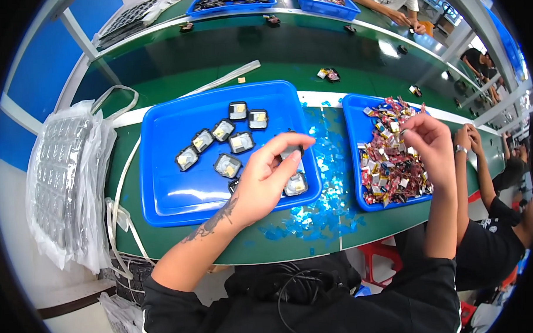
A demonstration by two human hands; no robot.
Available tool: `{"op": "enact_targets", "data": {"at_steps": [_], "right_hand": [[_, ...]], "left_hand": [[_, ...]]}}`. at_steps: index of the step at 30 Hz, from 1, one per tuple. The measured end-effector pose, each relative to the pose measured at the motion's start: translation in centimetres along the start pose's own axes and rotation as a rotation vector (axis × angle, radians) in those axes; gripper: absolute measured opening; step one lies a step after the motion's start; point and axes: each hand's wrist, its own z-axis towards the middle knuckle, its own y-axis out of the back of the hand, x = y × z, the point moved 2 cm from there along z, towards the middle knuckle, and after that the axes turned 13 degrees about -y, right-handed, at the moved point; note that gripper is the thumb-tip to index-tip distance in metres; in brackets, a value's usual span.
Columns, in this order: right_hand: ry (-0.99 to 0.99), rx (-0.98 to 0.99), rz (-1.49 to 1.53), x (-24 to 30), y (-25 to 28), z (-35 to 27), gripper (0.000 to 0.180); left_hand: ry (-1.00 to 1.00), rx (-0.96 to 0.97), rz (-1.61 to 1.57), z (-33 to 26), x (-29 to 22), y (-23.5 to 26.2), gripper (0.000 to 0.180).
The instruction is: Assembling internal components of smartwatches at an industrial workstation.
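My left hand (pixel 261 181) is closed over the right side of a large blue tray (pixel 180 213). Between its thumb and fingers is a small square black-framed housing (pixel 293 149), partly covered by the fingers. Several similar housings with clear and pale yellow insides, such as one black-framed housing (pixel 226 165), lie loose in that tray. My right hand (pixel 433 146) is raised over a smaller blue tray (pixel 356 190) heaped with small red, white and yellow wired parts (pixel 389 162). Its fingertips are pinched together; a tiny dark bit shows there, too small to name.
Shiny blue film scraps (pixel 321 214) litter the green table between the trays. Stacked clear plastic trays (pixel 67 179) in wrapping stand at the left. Beyond runs a green conveyor (pixel 215 48) with scattered small parts. Another person's hands (pixel 468 137) are close on my right.
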Motion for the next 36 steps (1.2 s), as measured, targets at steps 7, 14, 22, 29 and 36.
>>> {"op": "enact_targets", "data": {"at_steps": [7,14,22,29,36], "right_hand": [[-0.146,0.250,0.098,1.1,-8.6,-3.9,0.006],[-0.088,0.261,0.200,-0.5,-11.1,-4.0,0.010],[0.189,0.064,0.009,-0.8,-12.5,-4.2,0.009],[0.310,-0.062,-0.462,-0.8,-10.6,-5.5,0.021],[0.179,0.230,0.111,-2.1,-11.8,-4.2,0.024]], "left_hand": [[-0.038,0.187,0.328,-0.7,-1.8,-1.8,0.023],[-0.090,0.150,0.352,-0.8,-0.1,-1.6,0.010],[0.109,0.251,0.426,-0.8,-0.3,-1.6,0.018],[0.234,0.047,0.046,-0.6,0.2,-1.4,0.018],[0.407,0.254,-0.071,-1.1,0.3,-1.4,0.014]]}}
